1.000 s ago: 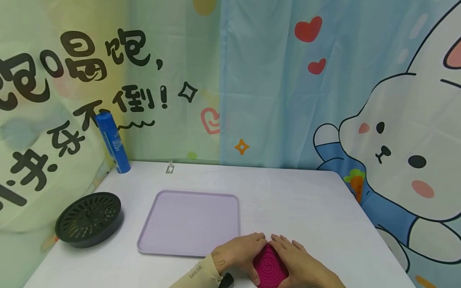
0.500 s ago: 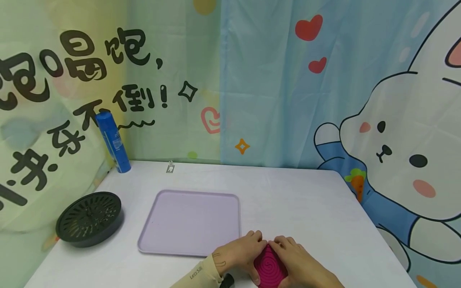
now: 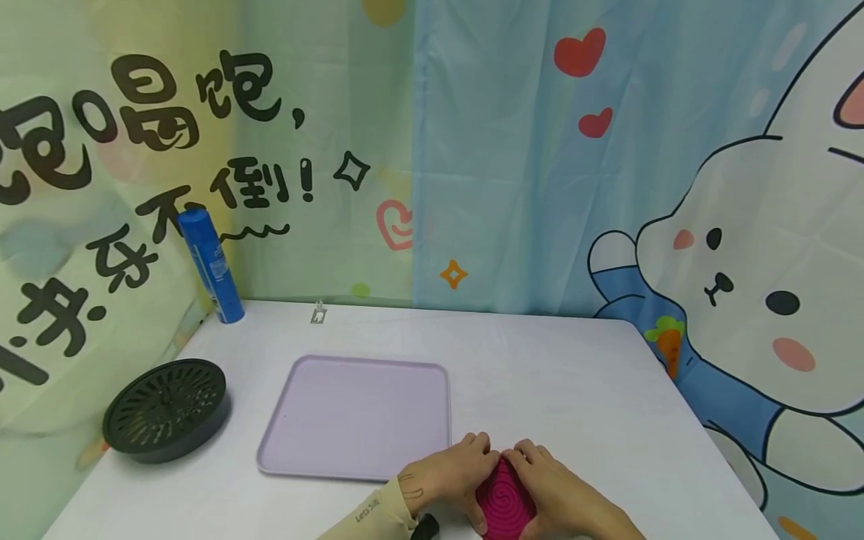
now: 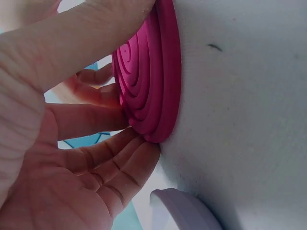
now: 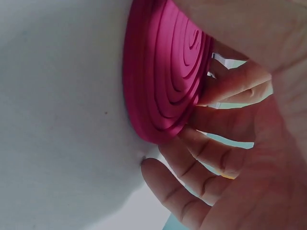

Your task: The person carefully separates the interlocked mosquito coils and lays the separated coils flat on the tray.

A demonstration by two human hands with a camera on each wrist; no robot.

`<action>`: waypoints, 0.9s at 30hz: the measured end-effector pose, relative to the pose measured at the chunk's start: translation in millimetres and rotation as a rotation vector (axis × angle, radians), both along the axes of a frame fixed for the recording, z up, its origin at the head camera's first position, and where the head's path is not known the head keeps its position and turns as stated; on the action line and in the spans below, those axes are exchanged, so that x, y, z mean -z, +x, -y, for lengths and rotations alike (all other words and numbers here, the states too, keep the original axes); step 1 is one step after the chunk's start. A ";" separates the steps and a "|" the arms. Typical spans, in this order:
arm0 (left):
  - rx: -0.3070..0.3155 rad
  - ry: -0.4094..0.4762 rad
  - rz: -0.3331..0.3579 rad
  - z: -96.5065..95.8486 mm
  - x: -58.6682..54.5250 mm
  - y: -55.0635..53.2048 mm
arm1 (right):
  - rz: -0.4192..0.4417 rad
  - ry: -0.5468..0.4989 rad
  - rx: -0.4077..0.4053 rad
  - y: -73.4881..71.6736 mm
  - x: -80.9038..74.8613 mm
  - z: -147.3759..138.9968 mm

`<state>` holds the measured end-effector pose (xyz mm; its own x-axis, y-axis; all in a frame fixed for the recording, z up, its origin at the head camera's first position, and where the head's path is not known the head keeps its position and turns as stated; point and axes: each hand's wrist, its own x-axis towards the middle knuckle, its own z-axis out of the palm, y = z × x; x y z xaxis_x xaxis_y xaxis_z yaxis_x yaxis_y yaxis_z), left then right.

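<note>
Near the front of the table lies a magenta disc with raised spiral ridges [image 3: 504, 501], like a coaster, flat on the white cloth. On its left side my left hand [image 3: 456, 474] grips the rim, thumb toward me and fingers bent at the far edge. My right hand [image 3: 556, 489] holds the opposite side the same way, and the fingertips of both hands nearly meet beyond the disc. Seen from the left wrist, the disc [image 4: 163, 72] has a thick rounded rim with fingertips right against it. In the right wrist view the little finger [image 5: 168, 184] touches the cloth.
A pale purple tray [image 3: 358, 420] lies just left of the hands. Further left stands a round black slotted pan [image 3: 169, 412], and behind it a blue can [image 3: 212, 266]. A small metal clip [image 3: 319, 313] sits at the back edge. Printed curtains hang behind the table.
The fingers of both hands have bent and drawn in closer to the disc's far rim. The disc has barely moved, and the tray, pan and can stay in place.
</note>
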<state>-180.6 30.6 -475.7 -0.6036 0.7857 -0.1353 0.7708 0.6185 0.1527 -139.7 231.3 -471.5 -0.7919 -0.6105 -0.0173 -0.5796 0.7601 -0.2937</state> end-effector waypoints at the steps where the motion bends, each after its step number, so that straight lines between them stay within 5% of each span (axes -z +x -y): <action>1: 0.001 -0.002 -0.001 0.3 0.0 0.4 | 0.009 0.001 0.001 0.1 -0.5 0.2; 8: 0.016 -0.015 -0.012 2.6 -3.5 3.5 | 0.237 0.065 0.107 2.5 -8.4 2.0; 16: 0.014 -0.054 -0.021 2.3 -5.4 4.9 | 0.165 0.087 0.071 7.3 -8.9 2.3; 27: -0.006 -0.035 -0.034 1.8 -6.2 6.1 | 0.187 0.121 0.098 7.3 -13.6 8.7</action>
<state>-174.5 28.8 -469.5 -0.6127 0.7775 -0.1417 0.7717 0.6273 0.1047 -132.3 222.6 -457.9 -0.8234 -0.5154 -0.2375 -0.4452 0.8462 -0.2928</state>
